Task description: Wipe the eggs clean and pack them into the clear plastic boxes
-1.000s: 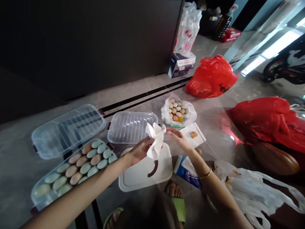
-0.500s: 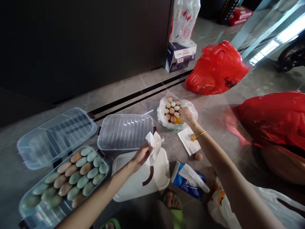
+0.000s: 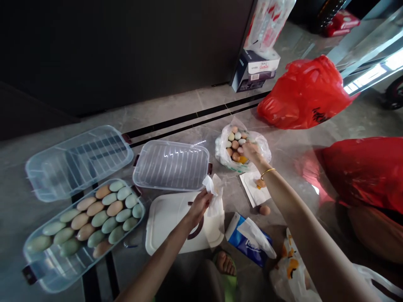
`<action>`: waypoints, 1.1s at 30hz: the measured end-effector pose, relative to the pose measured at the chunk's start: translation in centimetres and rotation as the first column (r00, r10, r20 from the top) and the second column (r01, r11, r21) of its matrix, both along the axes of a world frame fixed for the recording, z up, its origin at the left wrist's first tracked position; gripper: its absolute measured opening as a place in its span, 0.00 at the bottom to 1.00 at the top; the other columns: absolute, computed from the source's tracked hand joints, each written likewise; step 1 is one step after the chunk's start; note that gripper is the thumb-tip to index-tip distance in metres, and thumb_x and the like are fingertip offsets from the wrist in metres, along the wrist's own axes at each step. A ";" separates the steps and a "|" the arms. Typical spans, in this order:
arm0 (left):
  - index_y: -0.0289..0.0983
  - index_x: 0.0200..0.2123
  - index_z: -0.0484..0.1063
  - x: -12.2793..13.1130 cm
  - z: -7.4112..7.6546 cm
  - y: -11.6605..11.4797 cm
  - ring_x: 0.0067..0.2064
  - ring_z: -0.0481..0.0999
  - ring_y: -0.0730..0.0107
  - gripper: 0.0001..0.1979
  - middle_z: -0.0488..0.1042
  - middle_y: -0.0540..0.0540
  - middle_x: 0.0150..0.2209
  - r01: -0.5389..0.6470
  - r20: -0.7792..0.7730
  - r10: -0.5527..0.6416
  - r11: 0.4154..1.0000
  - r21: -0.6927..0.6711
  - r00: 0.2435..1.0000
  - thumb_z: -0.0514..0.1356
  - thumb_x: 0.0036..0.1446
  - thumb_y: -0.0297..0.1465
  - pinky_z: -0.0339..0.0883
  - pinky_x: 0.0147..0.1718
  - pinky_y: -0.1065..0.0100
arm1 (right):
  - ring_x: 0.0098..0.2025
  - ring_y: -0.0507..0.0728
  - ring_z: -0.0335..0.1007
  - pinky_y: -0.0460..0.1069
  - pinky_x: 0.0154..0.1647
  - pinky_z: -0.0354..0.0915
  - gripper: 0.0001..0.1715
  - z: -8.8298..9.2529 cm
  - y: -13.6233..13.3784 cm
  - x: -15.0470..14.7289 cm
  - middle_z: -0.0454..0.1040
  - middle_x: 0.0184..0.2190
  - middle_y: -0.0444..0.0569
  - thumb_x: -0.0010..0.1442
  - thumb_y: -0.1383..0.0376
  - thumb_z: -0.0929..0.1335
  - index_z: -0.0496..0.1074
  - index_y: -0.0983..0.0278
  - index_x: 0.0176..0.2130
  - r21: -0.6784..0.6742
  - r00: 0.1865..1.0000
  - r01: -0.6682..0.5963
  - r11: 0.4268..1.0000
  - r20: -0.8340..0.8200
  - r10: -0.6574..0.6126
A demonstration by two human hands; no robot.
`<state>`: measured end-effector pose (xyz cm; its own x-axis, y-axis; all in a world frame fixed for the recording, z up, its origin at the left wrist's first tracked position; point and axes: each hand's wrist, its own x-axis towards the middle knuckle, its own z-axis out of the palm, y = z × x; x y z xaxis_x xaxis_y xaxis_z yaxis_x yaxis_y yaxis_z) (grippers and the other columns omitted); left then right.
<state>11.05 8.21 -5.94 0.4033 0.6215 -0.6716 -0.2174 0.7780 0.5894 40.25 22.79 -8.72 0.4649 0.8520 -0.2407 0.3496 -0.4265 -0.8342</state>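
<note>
From where I stand, a person's bare hands work low over a grey floor [image 3: 294,178], and an open plastic bag of eggs [image 3: 263,144] is the landmark for everything else. The right hand [image 3: 254,154] reaches into the bag's mouth, fingertips down at a pinkish egg [image 3: 240,150]; whether that grip has closed around it I cannot tell, since the hand hides part of the shell. Just on the near side of that egg lies a splash of orange yolk [image 3: 243,160] (messy, and probably slippery). The left hand [image 3: 200,206], left of the bag and nearer the person, has its grip pinched together on a crumpled white tissue [image 3: 216,197]. To handle the egg well, I judge, the fingertips should cup it lightly and keep clear of the yolk and the neighbouring shells. Its long axis is too covered to read, so I cannot say which way it points. On the bag's near side, a broken egg [image 3: 260,183] rests on a white sheet [image 3: 249,191]. Well left of the bag, a clear tray [image 3: 67,270] holds eggs [image 3: 100,218] on their sides, long axes running roughly left to right, right ends tipped slightly away from the person
</note>
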 end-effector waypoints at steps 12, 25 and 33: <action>0.37 0.40 0.74 -0.4 -1.2 -0.7 0.42 0.78 0.63 0.19 0.80 0.47 0.36 -0.012 0.027 0.012 1.000 -0.016 1.000 0.68 0.44 0.37 0.68 0.40 0.68 | 0.45 0.63 0.72 0.53 0.45 0.66 0.06 1.3 -1.1 0.3 0.76 0.44 0.58 0.48 0.70 0.73 0.73 0.64 0.30 -0.308 0.766 -0.275 0.911 0.502 0.401; 0.37 0.37 0.74 -0.5 -1.9 -1.5 0.35 0.77 0.67 0.16 0.78 0.50 0.31 -0.034 0.056 0.036 0.999 -0.034 0.998 0.68 0.42 0.35 0.66 0.34 0.71 | 0.44 0.61 0.72 0.53 0.41 0.70 0.24 8.5 -13.2 -3.1 0.68 0.52 0.57 0.62 0.62 0.66 0.69 0.63 0.57 -0.301 0.543 -0.361 0.883 0.702 0.461; 0.35 0.39 0.74 0.5 -1.3 -2.6 0.26 0.70 0.75 0.19 0.76 0.52 0.28 0.002 0.088 0.007 0.994 -0.105 0.996 0.69 0.42 0.35 0.63 0.28 0.73 | 0.39 0.58 0.75 0.48 0.33 0.68 0.22 2.2 -22.7 -1.0 0.71 0.53 0.55 0.63 0.63 0.66 0.71 0.62 0.56 -0.576 0.524 -0.162 0.801 0.638 0.565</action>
<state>11.59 5.65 -7.24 0.4621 0.5507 -0.6952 -0.2666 0.8339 0.4833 39.28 0.13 -6.48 0.3068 0.8973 -0.3175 0.9499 -0.3097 0.0426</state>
